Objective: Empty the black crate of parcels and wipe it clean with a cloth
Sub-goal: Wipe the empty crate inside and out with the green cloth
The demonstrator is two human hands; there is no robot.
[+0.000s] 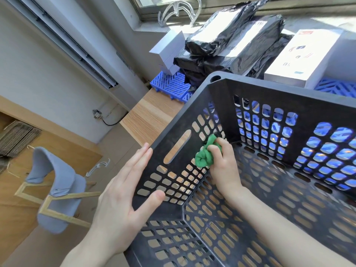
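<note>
The black crate (316,97), perforated on its walls and floor, stands on the wooden table and holds no parcels. My right hand (223,166) is inside it, gripping a bunched green cloth (205,154) against the inner face of the left wall, just right of the handle slot. My left hand (123,197) lies on the outside of that left wall with straight fingers, its thumb over the rim on the inner side. Black plastic parcels (227,45) are piled beyond the crate by the window.
Behind the crate, a blue plastic grid mat (169,85) carries the parcels, a white box (302,56) and a grey box (169,51). The wooden table's edge (138,120) runs left of the crate. A grey padded chair (55,189) stands on the floor at the left.
</note>
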